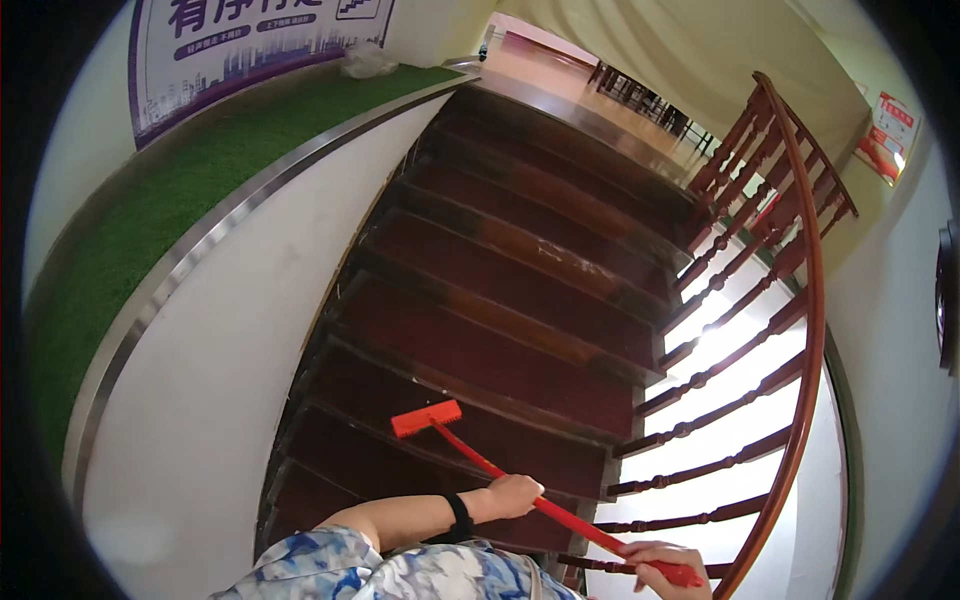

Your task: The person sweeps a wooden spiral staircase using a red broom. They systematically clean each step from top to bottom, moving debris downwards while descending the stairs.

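Note:
My left hand [516, 495], with a black band [459, 517] at its wrist, grips the middle of a red handle [574, 523]. Lower right, my right hand [667, 568] is closed around the handle near its end. The handle slants up and left to a red scrub brush head [426, 418] with short bristles along its edge. That head lies over one of the dark reddish-brown stair treads [487, 360]; whether it touches the step I cannot tell. Pale scuffs mark some step edges.
A curved wooden banister [812, 300] with turned balusters [724, 349] bounds the stairs on the right. On the left runs a white side wall [247, 277] with a metal-edged ledge of artificial turf [225, 165]. A clear plastic bag [369, 61] rests there, beside a poster [255, 56] bearing writing.

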{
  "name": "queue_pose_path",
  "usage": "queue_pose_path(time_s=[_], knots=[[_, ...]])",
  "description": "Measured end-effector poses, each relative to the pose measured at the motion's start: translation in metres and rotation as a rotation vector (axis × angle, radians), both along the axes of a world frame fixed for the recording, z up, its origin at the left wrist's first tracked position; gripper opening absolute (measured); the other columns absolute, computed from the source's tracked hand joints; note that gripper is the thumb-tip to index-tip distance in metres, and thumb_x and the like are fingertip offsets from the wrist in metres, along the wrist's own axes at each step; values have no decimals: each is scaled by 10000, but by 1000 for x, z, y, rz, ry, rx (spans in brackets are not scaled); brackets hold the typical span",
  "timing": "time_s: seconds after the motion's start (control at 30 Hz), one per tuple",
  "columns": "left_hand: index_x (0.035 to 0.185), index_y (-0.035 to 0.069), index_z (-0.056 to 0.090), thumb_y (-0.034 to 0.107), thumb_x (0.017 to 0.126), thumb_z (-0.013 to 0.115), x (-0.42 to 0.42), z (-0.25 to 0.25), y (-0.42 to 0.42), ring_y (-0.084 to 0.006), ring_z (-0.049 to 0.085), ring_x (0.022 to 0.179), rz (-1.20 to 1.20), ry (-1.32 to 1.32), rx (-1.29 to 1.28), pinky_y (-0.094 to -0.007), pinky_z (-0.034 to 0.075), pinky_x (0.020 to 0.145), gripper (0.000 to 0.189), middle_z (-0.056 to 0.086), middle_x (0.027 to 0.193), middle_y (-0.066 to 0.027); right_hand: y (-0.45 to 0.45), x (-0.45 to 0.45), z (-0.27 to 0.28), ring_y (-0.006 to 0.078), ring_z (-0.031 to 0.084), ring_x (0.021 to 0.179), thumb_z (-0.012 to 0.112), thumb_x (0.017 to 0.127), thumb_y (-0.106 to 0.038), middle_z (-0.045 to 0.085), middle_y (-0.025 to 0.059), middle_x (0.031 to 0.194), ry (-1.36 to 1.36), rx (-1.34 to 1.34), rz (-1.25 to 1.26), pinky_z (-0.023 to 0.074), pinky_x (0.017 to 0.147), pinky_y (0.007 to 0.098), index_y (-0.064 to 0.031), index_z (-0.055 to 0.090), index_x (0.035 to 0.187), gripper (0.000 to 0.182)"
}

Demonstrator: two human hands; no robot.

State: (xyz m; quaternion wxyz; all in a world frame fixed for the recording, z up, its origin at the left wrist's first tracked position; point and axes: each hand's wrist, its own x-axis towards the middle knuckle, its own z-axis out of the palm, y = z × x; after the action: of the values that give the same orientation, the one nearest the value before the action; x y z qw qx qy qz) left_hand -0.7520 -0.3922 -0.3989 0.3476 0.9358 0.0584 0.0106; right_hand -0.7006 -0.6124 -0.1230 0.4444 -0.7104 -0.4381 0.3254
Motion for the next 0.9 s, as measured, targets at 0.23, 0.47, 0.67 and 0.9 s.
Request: queue_pose_path(time_s=[0.23, 0.47, 0.67, 0.9], knots=[[833, 42, 633, 185, 776, 646, 9, 36, -27, -355, 647, 841, -134, -73, -46, -467, 517, 734, 154, 660, 827, -181, -6, -20, 35, 168, 561, 701, 615, 804, 9, 652, 207, 965, -82, 47, -134, 431, 591, 248, 78, 636, 907, 126], [838, 45, 622, 183, 758, 679, -32, 52, 6, -357, 647, 803, 77, -158, -20, -452, 522, 705, 170, 649, 804, -164, 32, -19, 34, 184, 559, 610, 580, 799, -40, 629, 252, 945, -149, 169, 81, 451, 540, 267, 92, 605, 880, 157], [863, 49, 598, 207, 774, 657, -84, 29, 80, -332, 634, 849, 344, -121, 40, -440, 520, 717, 191, 633, 882, -141, 99, -33, 8, 197, 616, 754, 594, 776, 12, 640, 212, 988, -86, 56, 193, 509, 644, 263, 81, 638, 915, 162], [852, 48, 605, 144, 812, 559, -156, -19, 158, -327, 627, 857, 735, -1, 86, -432, 520, 720, 113, 622, 906, -130, 201, -51, -51, 184, 646, 755, 642, 785, -54, 647, 168, 1025, -18, -34, 460, 518, 650, 268, 29, 656, 955, 189]])
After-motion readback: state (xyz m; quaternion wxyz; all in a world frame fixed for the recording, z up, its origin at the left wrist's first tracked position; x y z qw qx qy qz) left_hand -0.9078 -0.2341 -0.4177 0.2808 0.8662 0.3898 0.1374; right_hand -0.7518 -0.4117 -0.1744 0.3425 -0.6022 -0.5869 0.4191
